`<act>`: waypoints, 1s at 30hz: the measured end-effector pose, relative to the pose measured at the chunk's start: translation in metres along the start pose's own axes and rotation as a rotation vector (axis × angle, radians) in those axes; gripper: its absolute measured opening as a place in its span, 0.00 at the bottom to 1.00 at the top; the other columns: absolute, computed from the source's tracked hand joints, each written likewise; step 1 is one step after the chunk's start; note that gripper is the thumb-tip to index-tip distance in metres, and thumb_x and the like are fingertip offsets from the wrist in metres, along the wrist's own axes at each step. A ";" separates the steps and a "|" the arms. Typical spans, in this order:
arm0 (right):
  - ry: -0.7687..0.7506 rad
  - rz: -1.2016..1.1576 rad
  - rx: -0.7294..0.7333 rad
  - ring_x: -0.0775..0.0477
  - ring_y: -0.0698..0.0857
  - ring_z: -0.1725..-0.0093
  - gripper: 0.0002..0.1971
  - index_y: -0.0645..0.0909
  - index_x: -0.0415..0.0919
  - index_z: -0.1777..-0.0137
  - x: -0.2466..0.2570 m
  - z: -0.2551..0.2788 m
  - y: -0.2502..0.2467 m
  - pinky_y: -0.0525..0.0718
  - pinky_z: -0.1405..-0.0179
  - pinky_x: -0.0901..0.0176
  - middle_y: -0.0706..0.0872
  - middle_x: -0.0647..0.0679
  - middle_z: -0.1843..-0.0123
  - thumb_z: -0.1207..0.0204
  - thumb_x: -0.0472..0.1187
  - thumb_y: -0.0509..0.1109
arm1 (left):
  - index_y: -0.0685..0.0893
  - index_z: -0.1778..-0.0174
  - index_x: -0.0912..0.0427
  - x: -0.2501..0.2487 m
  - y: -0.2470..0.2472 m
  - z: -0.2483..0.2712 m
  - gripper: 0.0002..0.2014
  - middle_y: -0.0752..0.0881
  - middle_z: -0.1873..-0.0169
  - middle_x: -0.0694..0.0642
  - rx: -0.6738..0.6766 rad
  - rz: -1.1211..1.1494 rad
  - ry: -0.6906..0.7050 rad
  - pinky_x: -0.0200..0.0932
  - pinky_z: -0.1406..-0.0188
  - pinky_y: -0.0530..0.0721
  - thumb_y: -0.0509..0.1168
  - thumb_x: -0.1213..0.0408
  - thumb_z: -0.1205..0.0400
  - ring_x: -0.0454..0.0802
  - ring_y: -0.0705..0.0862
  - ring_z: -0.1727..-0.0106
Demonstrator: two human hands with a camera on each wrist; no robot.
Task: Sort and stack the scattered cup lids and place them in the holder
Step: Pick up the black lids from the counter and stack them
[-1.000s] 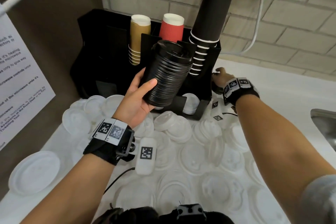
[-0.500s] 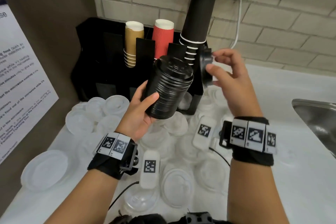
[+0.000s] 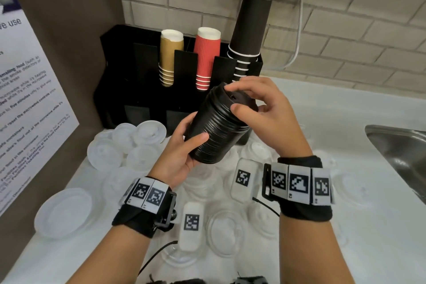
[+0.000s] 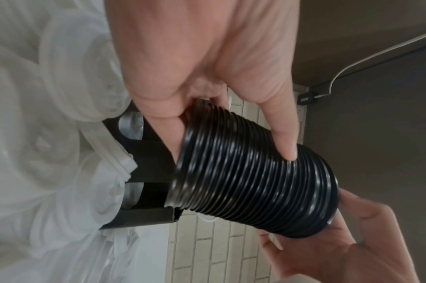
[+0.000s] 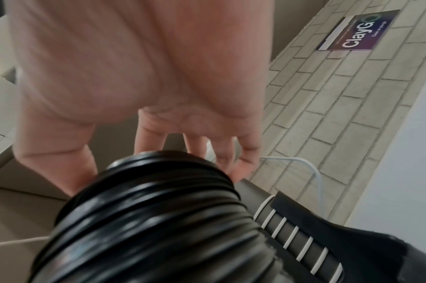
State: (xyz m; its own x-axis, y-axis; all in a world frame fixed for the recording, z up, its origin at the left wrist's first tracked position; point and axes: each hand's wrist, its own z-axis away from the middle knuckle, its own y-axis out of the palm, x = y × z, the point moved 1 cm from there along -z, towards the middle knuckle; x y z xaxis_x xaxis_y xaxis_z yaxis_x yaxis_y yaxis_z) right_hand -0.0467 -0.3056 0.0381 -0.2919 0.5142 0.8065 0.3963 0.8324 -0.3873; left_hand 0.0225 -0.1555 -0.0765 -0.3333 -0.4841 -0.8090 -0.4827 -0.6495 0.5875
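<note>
Head view: your left hand (image 3: 184, 157) grips the black lid stack (image 3: 219, 127); your right hand (image 3: 265, 108) pinches its top; light, slippery, so hold mid-stack.

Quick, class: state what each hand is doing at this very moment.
Left hand: holding the stack of black lids, fingers and thumb curled round its side.
Right hand: closed round the top black lid on that stack.
</note>
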 end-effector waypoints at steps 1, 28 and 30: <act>-0.006 0.003 0.001 0.56 0.80 0.37 0.16 0.85 0.53 0.47 0.001 0.000 0.001 0.77 0.44 0.67 0.79 0.50 0.38 0.32 0.34 0.74 | 0.78 0.32 0.44 0.000 -0.001 0.000 0.32 0.87 0.37 0.54 -0.005 0.003 -0.002 0.46 0.55 0.90 0.75 0.61 0.34 0.52 0.87 0.40; -0.079 0.106 0.142 0.53 0.77 0.35 0.18 0.83 0.51 0.47 0.013 -0.010 0.013 0.76 0.38 0.71 0.75 0.50 0.40 0.34 0.35 0.80 | 0.76 0.28 0.46 -0.010 -0.003 0.004 0.29 0.83 0.31 0.55 -0.035 0.033 -0.005 0.49 0.54 0.90 0.71 0.62 0.27 0.52 0.87 0.38; -0.087 0.114 0.147 0.51 0.78 0.36 0.19 0.81 0.51 0.47 0.011 -0.011 0.014 0.77 0.38 0.68 0.75 0.50 0.41 0.34 0.36 0.81 | 0.75 0.27 0.47 -0.010 -0.004 0.003 0.29 0.82 0.30 0.57 -0.039 0.035 -0.006 0.48 0.55 0.90 0.74 0.62 0.25 0.51 0.87 0.39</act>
State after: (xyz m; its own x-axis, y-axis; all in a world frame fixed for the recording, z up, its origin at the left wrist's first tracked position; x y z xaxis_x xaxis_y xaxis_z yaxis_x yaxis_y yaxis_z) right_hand -0.0346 -0.2909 0.0464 -0.3292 0.6178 0.7141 0.3021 0.7855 -0.5402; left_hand 0.0253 -0.1463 -0.0709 -0.3546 -0.5031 -0.7881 -0.4387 -0.6548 0.6155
